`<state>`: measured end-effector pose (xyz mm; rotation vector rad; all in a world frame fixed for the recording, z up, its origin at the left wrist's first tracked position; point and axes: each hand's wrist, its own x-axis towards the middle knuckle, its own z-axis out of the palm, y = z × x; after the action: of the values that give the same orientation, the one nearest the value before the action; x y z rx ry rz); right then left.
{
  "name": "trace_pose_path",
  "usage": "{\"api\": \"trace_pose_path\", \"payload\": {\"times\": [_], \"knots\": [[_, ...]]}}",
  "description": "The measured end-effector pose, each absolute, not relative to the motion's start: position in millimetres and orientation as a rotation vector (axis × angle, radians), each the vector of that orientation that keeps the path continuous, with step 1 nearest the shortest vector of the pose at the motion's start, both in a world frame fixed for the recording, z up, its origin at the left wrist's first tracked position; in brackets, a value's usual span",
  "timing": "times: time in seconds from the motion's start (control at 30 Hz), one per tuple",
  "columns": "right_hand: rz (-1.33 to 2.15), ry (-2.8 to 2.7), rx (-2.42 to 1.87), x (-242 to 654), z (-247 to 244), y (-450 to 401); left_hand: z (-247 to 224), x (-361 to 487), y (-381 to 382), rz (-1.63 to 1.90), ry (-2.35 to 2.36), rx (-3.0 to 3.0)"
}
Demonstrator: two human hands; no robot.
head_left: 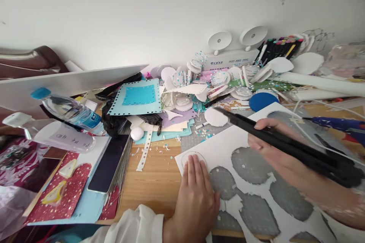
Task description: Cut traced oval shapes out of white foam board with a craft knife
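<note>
My left hand (196, 193) lies flat on the corner of a white foam sheet (219, 148), fingers stretched over a pencil-drawn circle. Several ragged round holes are cut through this sheet, and a grey cutting mat (253, 165) shows through them. Above the sheet's right part, my right hand (270, 133) is closed around a long black utility knife (273, 140). The tip of the knife points left, raised off the sheet; I cannot tell whether its blade is out. A white foam disc (216, 117) and a blue round lid (262, 101) lie beyond the sheet.
A blue glue gun (339, 123) with a white cord lies at right. White foam discs and paper scraps heap along the back, before an emergency light (234, 59). To the left are a phone (110, 165), a water bottle (71, 110) and punched blue paper (137, 97).
</note>
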<state>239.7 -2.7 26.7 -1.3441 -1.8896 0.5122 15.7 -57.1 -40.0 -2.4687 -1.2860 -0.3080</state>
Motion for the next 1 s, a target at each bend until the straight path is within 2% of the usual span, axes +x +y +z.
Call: {"api": "trace_pose_path", "payload": {"times": [0.1, 0.23, 0.3, 0.57, 0.83, 1.0], "knots": [[0.813, -1.499, -1.305, 224, 18, 8, -41, 24, -57, -0.191, -1.206, -2.394], [1.598, -1.127, -0.97, 206, 3, 30, -40, 37, -55, -0.049, -1.157, -2.302], [1.76, -1.008, -0.897, 195, -5, 41, -40, 44, -55, -0.025, -1.189, -2.271], [1.614, -1.074, -1.033, 155, -26, 55, -46, 54, -55, -0.174, -1.27, -2.212], [1.32, -1.241, -1.307, 151, -32, 49, -39, 56, -56, -0.138, -1.3, -2.273], [1.29, -1.302, -1.367, 149, -30, 51, -38, 56, -56, -0.133, -1.298, -2.304]]}}
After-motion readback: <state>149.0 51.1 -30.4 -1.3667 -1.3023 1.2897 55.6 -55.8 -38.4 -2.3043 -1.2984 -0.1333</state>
